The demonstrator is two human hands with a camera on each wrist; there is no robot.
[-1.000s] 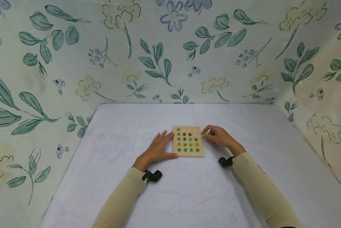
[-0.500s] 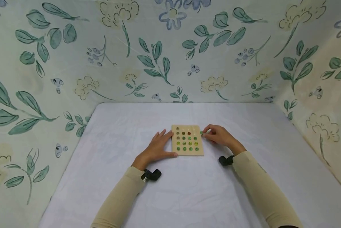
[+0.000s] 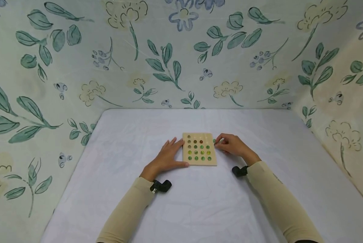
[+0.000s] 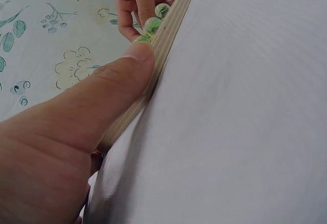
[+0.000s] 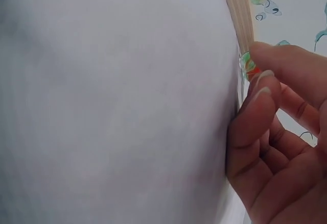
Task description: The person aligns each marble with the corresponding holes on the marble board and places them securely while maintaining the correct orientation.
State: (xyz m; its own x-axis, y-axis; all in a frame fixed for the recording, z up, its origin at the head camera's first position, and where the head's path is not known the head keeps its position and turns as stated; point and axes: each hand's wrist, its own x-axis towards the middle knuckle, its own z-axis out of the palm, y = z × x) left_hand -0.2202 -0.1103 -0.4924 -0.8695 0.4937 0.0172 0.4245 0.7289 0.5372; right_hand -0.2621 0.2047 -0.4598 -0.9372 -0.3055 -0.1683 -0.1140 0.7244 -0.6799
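Pinching seemingly glassy round marble (image 3: pixel 214 141)

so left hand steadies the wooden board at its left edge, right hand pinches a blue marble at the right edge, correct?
Not quite: the marble pinched by the right hand is green, as the head view shows. The left hand does steady the wooden board at its left edge.

From my feed, a table (image 3: pixel 199 209) under a white cloth (image 3: pixel 123 135) fills the middle. Flowered fabric walls (image 3: pixel 181 50) enclose it at 9, 12 and 3 o'clock, pale with green leaves and blue and yellow blooms. The light looks even, probably from overhead.
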